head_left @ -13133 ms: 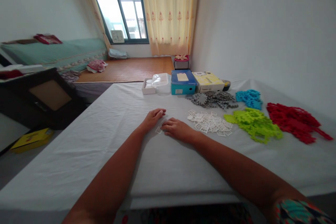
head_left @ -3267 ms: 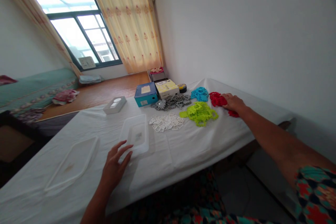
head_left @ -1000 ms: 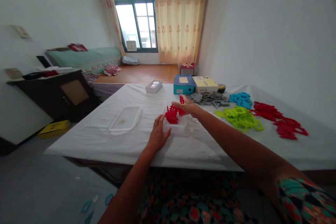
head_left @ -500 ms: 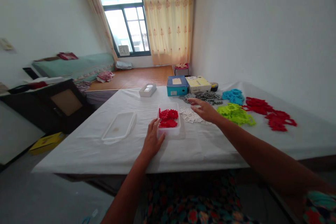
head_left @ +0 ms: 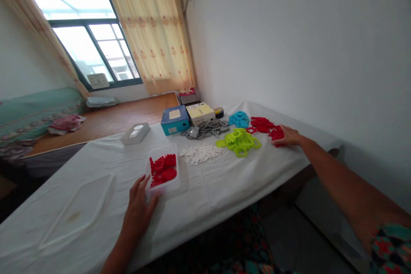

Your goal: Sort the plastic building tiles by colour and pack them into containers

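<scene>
My left hand (head_left: 140, 202) grips the near left corner of a clear plastic box (head_left: 173, 184), with the fingers along its side and the thumb at its front. Red plastic pieces (head_left: 163, 169) lie inside the box. Far to the right, my right hand (head_left: 289, 135) closes over the near end of a pile of red plastic pieces (head_left: 262, 124); its fingertips are partly hidden. Beside that pile are lime-green pieces (head_left: 240, 141) and blue pieces (head_left: 239, 119). White flat pieces (head_left: 201, 153) are spread to the right of the box.
A clear lid (head_left: 80, 207) lies at the left on the white-covered table (head_left: 208, 197). Grey gear-like pieces (head_left: 210, 128) lie before a blue box (head_left: 175, 120) and a yellow box (head_left: 201, 113). A small white box (head_left: 135, 133) stands further left. The wall borders the table's far right side.
My right hand has moved from above the white pieces to the red pile at the right. The view has turned right. My left hand stays at the plastic box.
</scene>
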The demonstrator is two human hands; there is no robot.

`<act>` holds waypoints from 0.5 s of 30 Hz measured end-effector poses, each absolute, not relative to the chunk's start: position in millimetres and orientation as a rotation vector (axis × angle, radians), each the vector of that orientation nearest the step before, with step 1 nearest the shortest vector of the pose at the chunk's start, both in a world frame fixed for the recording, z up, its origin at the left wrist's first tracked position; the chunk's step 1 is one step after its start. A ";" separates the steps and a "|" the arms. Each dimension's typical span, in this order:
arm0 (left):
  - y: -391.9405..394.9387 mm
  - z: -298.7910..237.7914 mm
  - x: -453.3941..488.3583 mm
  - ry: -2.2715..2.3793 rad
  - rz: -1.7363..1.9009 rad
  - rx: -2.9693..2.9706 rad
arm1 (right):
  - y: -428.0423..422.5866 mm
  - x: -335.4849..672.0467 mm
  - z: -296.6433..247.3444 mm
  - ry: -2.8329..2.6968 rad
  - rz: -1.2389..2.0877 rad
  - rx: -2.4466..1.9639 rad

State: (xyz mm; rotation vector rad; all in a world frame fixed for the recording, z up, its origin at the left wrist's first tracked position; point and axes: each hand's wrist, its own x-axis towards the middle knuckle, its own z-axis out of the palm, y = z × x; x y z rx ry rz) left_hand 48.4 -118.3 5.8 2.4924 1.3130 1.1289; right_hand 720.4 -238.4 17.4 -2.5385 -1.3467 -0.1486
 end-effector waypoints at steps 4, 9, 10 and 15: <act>-115.9 5.5 46.0 1.355 1.117 2.479 | -221.2 740.6 15.5 -1.334 0.093 -2.547; -116.6 5.7 44.7 1.398 1.092 2.480 | -200.4 761.6 20.4 -1.329 0.226 -2.623; -117.1 6.1 45.0 1.406 1.090 2.486 | -197.3 764.9 21.3 -1.350 0.242 -2.651; -117.1 7.2 46.2 1.393 1.071 2.526 | -188.2 773.3 25.5 -1.347 0.284 -2.771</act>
